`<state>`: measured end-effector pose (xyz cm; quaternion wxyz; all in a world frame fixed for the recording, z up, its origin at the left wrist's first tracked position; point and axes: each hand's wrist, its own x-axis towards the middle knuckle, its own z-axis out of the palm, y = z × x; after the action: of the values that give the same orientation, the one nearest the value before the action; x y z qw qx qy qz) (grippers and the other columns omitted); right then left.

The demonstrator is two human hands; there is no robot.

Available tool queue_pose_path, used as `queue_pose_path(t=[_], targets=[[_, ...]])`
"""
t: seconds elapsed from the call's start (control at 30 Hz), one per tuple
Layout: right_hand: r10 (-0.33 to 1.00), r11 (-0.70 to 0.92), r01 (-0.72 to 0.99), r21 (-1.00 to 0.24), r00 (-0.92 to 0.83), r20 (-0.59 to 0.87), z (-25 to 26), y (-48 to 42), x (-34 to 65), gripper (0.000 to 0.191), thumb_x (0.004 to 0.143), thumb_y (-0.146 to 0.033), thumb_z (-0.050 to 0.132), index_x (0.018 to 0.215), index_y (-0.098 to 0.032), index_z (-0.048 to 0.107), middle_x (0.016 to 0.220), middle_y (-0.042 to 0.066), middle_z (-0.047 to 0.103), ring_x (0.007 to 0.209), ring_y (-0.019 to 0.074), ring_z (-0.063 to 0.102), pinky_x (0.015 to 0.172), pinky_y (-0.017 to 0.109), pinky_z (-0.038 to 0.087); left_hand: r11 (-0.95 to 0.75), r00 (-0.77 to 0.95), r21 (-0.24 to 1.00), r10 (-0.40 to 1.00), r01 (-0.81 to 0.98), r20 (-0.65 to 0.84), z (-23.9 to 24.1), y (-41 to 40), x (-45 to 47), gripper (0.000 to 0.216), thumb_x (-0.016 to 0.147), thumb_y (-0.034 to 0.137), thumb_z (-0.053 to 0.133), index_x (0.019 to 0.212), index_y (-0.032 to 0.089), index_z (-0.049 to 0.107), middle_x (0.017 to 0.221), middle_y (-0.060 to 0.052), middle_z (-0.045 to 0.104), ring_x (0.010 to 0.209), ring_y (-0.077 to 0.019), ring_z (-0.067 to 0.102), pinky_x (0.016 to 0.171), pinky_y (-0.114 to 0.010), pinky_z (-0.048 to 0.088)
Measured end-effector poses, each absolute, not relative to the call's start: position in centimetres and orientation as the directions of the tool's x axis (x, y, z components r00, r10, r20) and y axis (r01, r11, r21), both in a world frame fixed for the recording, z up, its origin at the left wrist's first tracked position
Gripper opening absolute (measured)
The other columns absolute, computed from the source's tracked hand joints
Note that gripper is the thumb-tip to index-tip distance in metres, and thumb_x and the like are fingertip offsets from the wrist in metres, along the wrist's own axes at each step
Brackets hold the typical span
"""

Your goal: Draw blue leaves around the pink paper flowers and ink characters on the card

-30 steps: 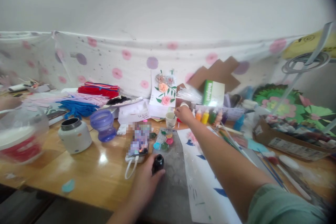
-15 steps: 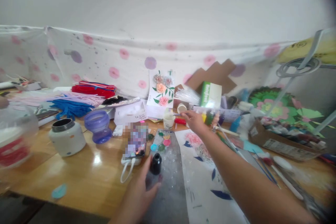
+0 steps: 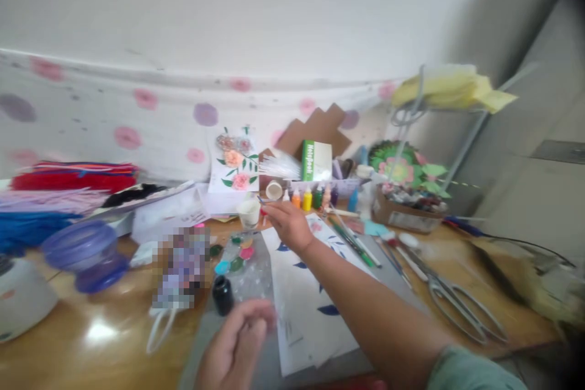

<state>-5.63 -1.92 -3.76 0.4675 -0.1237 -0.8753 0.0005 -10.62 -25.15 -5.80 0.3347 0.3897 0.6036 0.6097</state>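
My right hand (image 3: 289,224) reaches forward over a white sheet painted with blue leaves (image 3: 311,280). It pinches a thin brush whose tip points toward a small white cup (image 3: 249,213). My left hand (image 3: 237,344) hovers low at the front, blurred, fingers loosely curled with nothing visible in them. It is just off a small black bottle (image 3: 223,295), which stands upright on a grey mat. A clear palette with coloured paint blobs (image 3: 237,253) lies between the bottle and the cup.
Large scissors (image 3: 457,298) and several brushes (image 3: 356,244) lie to the right. Small paint bottles (image 3: 307,198), a green box (image 3: 315,159) and a flower card (image 3: 234,164) stand at the back. A purple jar (image 3: 86,256) and yarn piles (image 3: 68,178) are on the left.
The view has swung right. My left hand let go of the black bottle and pulled back toward me. My right hand drew back from the cup area over the painted sheet.
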Motion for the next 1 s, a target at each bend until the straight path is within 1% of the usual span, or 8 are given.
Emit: queue_pose_path(t=[0.13,0.27,0.4,0.53,0.63,0.73,0.87,1.0], targets=[[0.038,0.978,0.195,0.079,-0.531,0.847,-2.2,-6.3,0.0,0.024,0.092,-0.02,0.046,0.109,-0.019,0.063,0.105,0.007,0.068,0.094,0.0184,0.059,0.081,0.033,0.051,-0.058,-0.354,0.848,0.922,-0.526,-0.157,-3.2,-20.3,-8.5,0.044,0.082,0.05,0.058,0.111,0.017,0.058,0.111,-0.011,0.065,0.102,-0.0255,0.061,0.089,-0.038,0.05],[-0.09,0.951,0.186,0.248,-0.6,0.795,-2.4,-10.5,6.7,0.022,0.088,-0.02,0.053,0.106,-0.018,0.066,0.094,0.002,0.072,0.09,0.0181,0.061,0.09,0.035,0.048,-0.041,-0.252,0.726,0.95,-0.686,-0.184,-2.0,-17.9,-5.2,0.025,0.079,0.031,0.064,0.098,0.014,0.065,0.104,-0.009,0.067,0.1,-0.02,0.061,0.08,-0.026,0.052],[-0.016,0.921,0.283,0.269,-0.661,0.75,-3.0,-12.4,11.3,0.02,0.088,-0.019,0.054,0.102,-0.021,0.068,0.088,-0.002,0.073,0.089,0.0162,0.062,0.103,0.036,0.038,0.104,-0.111,0.791,0.971,-0.603,-0.212,-3.0,-16.7,-2.0,0.026,0.068,0.032,0.075,0.082,0.012,0.066,0.082,-0.007,0.068,0.081,-0.0175,0.064,0.066,-0.019,0.05],[-0.023,0.926,0.257,0.275,-0.689,0.724,-3.7,-11.1,15.2,0.023,0.089,-0.018,0.053,0.108,-0.023,0.065,0.095,0.001,0.071,0.095,0.0159,0.061,0.097,0.036,0.043,0.176,-0.058,0.883,0.973,-0.435,-0.223,-4.2,-15.2,-0.9,0.036,0.073,0.046,0.069,0.087,0.014,0.063,0.077,-0.006,0.068,0.069,-0.016,0.062,0.06,-0.022,0.047],[0.262,0.87,0.481,0.112,-0.642,0.72,-4.3,-7.7,18.6,0.025,0.091,-0.018,0.045,0.106,-0.02,0.063,0.098,0.007,0.067,0.092,0.016,0.061,0.081,0.031,0.051,0.17,0.003,0.958,0.985,-0.232,-0.174,-4.6,-14.1,-1.1,0.043,0.076,0.054,0.062,0.087,0.013,0.06,0.066,-0.004,0.065,0.055,-0.013,0.056,0.054,-0.022,0.043],[0.478,0.747,0.663,0.046,-0.584,0.656,-4.5,-3.0,21.7,0.021,0.092,-0.019,0.045,0.098,-0.016,0.065,0.098,0.011,0.066,0.091,0.018,0.061,0.079,0.033,0.053,0.111,0.089,0.991,0.991,-0.079,-0.104,-5.3,-13.4,-1.7,0.049,0.078,0.061,0.056,0.082,0.012,0.06,0.057,-0.002,0.059,0.048,-0.0114,0.05,0.049,-0.021,0.039],[0.664,0.596,0.796,0.101,-0.56,0.496,-4.1,2.7,22.6,0.016,0.092,-0.023,0.052,0.102,-0.016,0.062,0.109,0.008,0.063,0.096,0.0188,0.061,0.083,0.039,0.051,0.081,0.145,0.997,0.986,0.014,-0.083,-6.9,-13.4,-2.4,0.061,0.078,0.071,0.047,0.087,0.012,0.059,0.054,0.0,0.056,0.043,-0.0095,0.045,0.045,-0.021,0.033],[0.745,0.558,0.795,0.238,-0.606,0.277,-3.2,7.9,19.4,0.03,0.09,-0.03,0.056,0.115,-0.015,0.056,0.119,0.009,0.058,0.102,0.0215,0.059,0.085,0.043,0.05,0.081,0.125,0.994,0.988,0.073,-0.089,-7.7,-14.0,-2.8,0.069,0.076,0.077,0.043,0.092,0.013,0.061,0.051,0.0,0.053,0.044,-0.0105,0.043,0.044,-0.021,0.032]])
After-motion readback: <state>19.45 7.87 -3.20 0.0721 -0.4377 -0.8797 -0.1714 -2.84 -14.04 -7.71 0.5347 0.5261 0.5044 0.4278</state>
